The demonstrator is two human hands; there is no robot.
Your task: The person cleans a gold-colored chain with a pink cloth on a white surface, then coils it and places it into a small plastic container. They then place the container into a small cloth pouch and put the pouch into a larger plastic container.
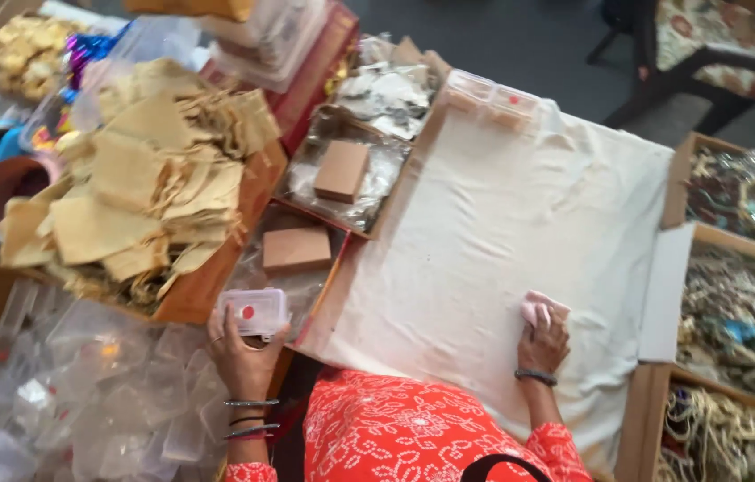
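My left hand (241,355) grips a small clear plastic box (254,311) with a red dot on its lid, held up over the edge of the cardboard trays. Resting on the cream cloth (484,241) that covers the table, my right hand (544,343) presses its fingers on a small pink pouch (538,306). Bangles circle both wrists. My orange patterned sleeve and top fill the bottom centre.
A heap of tan fabric pouches (145,178) fills an orange box at left. Small brown cardboard boxes (297,248) lie in trays lined with plastic bags. Several clear plastic boxes (65,393) pile at lower left. Cardboard boxes of beaded jewellery (734,312) stand at right.
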